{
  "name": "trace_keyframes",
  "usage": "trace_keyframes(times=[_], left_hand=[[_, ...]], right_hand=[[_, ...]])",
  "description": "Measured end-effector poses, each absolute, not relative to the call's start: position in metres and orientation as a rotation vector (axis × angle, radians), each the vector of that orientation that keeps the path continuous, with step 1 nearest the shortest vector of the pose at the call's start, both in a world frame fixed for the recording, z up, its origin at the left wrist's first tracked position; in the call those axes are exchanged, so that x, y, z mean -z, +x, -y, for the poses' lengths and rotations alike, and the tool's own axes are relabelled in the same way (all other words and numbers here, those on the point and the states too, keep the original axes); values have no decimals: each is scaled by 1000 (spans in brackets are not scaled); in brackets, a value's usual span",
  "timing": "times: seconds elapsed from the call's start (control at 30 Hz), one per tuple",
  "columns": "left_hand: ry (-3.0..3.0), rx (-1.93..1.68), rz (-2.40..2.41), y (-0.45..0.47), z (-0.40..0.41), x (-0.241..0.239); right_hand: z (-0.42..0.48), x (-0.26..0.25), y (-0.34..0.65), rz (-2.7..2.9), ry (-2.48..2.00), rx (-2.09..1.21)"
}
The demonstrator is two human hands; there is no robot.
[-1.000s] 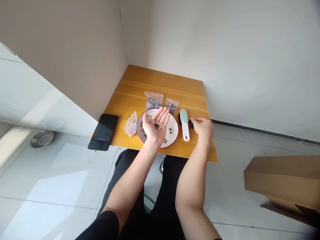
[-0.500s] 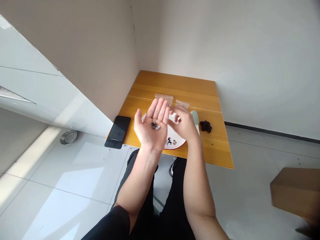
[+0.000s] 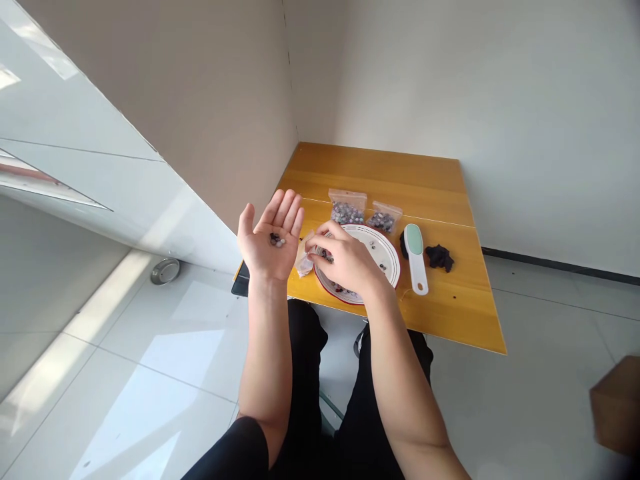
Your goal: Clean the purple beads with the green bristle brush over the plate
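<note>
My left hand (image 3: 270,250) is raised to the left of the plate, palm up, fingers stretched out. A few small dark and pale beads (image 3: 277,240) rest loose on its palm. Over the left part of a white round plate (image 3: 386,250) with a red edge hovers my right hand (image 3: 350,260). Its fingers are curved, with thumb and forefinger slightly apart and no object visible between them. More beads (image 3: 345,291) lie scattered on the plate, some hidden under the right hand. A small clear bag (image 3: 304,263) sits by the plate's left rim, close to the right fingertips.
Behind the plate lie two clear zip bags of beads, a larger one (image 3: 347,208) and a smaller one (image 3: 384,217). A white-and-green brush (image 3: 416,257) and a crumpled black cloth-like thing (image 3: 440,258) are at right. A phone (image 3: 241,280) overhangs the wooden table's (image 3: 380,173) left edge.
My hands have moved apart: the left went left with the beads on its palm, the right came down toward the plate's left side. The view shifted, uncovering the bead bags and brush.
</note>
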State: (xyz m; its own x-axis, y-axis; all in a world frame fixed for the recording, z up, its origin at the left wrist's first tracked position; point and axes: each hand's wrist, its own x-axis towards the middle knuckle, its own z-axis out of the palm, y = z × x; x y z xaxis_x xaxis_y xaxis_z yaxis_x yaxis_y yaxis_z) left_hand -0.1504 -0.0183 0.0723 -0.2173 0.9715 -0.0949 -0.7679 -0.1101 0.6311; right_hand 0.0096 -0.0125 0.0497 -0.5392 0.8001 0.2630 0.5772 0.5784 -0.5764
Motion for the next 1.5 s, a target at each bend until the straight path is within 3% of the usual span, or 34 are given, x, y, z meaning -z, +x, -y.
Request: trace_keyframes(times=[0.63, 1.13, 1.5], left_hand=[[589, -1560, -927, -144, 7, -68], [522, -1607, -816, -118, 28, -91], [496, -1495, -552, -47, 26, -52]], right_hand=[[11, -52, 9, 2209, -1061, -659], [7, -58, 34, 2218, -1070, -763], [32, -46, 81, 2305, -1900, -696]])
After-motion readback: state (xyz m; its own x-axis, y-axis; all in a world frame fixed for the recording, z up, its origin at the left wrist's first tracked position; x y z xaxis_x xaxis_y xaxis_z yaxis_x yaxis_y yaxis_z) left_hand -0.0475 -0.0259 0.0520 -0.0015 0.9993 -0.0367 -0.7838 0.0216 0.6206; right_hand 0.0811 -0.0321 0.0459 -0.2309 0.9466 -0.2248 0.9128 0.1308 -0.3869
